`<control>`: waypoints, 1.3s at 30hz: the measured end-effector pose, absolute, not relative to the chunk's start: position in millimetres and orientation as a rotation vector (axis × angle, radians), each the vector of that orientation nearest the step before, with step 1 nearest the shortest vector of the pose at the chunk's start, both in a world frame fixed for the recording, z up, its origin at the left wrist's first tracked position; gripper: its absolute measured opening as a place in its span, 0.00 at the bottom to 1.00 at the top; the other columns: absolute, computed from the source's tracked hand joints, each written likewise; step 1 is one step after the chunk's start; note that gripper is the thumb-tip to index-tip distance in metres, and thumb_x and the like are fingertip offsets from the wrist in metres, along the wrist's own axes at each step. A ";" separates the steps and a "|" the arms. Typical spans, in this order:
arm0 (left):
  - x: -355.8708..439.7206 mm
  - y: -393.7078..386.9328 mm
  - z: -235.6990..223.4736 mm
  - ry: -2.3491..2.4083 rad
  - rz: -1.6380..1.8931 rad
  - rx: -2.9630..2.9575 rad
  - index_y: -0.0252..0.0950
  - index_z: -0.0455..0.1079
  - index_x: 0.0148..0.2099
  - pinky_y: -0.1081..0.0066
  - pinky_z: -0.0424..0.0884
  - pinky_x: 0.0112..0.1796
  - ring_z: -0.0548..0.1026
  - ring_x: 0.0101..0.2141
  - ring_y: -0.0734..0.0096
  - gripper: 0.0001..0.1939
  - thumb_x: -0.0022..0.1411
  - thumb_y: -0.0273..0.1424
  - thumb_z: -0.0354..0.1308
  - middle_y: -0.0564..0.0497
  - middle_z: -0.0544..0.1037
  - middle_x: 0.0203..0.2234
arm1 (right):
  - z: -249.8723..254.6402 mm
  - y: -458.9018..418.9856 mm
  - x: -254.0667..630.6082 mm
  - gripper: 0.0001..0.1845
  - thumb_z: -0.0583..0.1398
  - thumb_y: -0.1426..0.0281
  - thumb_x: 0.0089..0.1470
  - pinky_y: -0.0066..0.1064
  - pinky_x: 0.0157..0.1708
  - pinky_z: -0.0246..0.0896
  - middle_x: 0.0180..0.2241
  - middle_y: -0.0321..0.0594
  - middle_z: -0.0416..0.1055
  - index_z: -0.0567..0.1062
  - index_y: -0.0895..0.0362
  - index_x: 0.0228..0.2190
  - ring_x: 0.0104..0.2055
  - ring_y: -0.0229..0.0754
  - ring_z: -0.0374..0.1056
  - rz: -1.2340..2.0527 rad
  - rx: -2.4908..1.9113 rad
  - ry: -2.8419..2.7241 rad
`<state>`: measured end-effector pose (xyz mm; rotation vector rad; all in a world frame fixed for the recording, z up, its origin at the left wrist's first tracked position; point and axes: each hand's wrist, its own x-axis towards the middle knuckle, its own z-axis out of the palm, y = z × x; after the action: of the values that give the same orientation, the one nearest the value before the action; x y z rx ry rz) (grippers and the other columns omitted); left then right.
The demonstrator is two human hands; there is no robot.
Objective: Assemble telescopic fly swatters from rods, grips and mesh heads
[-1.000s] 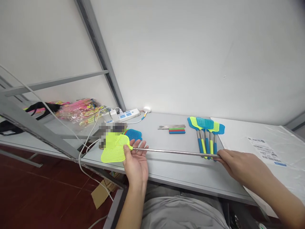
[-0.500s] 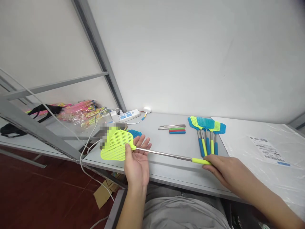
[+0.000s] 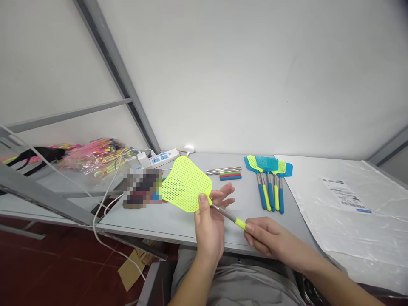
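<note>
Yellow-green fly swatter, held above the near part of a grey table, its mesh head tilted up and toward the far left. A short steel shaft runs down and right to a yellow grip. Left hand: thumb pressed at the swatter's neck, other fingers spread open behind it. Right hand: fingers closed around the grip's end, hiding it. Far right of centre, assembled blue and yellow swatters lie in a fan, their overlapping heads making the count uncertain. To their left, loose steel rods and green, red and blue grips lie unfitted in a small stack. Left of the held swatter, a pixelated patch hides whatever lies there.
</note>
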<state>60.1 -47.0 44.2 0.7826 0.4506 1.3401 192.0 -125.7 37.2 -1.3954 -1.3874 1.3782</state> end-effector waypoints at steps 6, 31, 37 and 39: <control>65.8 -39.1 33.1 0.516 1.284 0.719 0.36 0.68 0.37 0.60 0.71 0.41 0.80 0.37 0.58 0.20 0.67 0.47 0.47 0.43 0.81 0.38 | 33.0 -127.8 188.6 0.23 0.46 0.52 0.63 0.28 0.21 0.39 0.17 0.28 0.51 0.65 0.55 0.27 0.19 0.34 0.46 1.202 -1.535 -1.419; 168.1 50.4 13.3 0.588 0.554 2.450 0.38 0.65 0.30 0.69 0.61 0.32 0.69 0.32 0.66 0.17 0.69 0.35 0.43 0.50 0.72 0.28 | 34.9 -64.7 297.4 0.19 0.41 0.62 0.64 0.32 0.29 0.55 0.27 0.42 0.73 0.60 0.58 0.50 0.31 0.48 0.72 0.455 -2.466 -0.702; 168.5 46.3 -1.1 0.577 0.402 2.442 0.38 0.60 0.27 0.70 0.53 0.25 0.67 0.24 0.71 0.17 0.70 0.35 0.41 0.53 0.69 0.23 | 28.8 -52.3 276.4 0.13 0.42 0.66 0.64 0.30 0.25 0.52 0.25 0.43 0.72 0.60 0.58 0.44 0.27 0.46 0.70 0.433 -2.489 -0.716; 169.0 46.6 -1.6 0.571 0.387 2.427 0.38 0.60 0.27 0.69 0.52 0.25 0.66 0.23 0.72 0.18 0.69 0.35 0.42 0.53 0.70 0.22 | 29.2 -51.5 273.1 0.11 0.43 0.67 0.63 0.30 0.25 0.52 0.26 0.42 0.71 0.61 0.57 0.43 0.28 0.46 0.70 0.442 -2.491 -0.739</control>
<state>169.0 46.6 -1.6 2.4267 0.5710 0.3871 273.1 -51.5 29.2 -2.4911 -0.7385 0.4424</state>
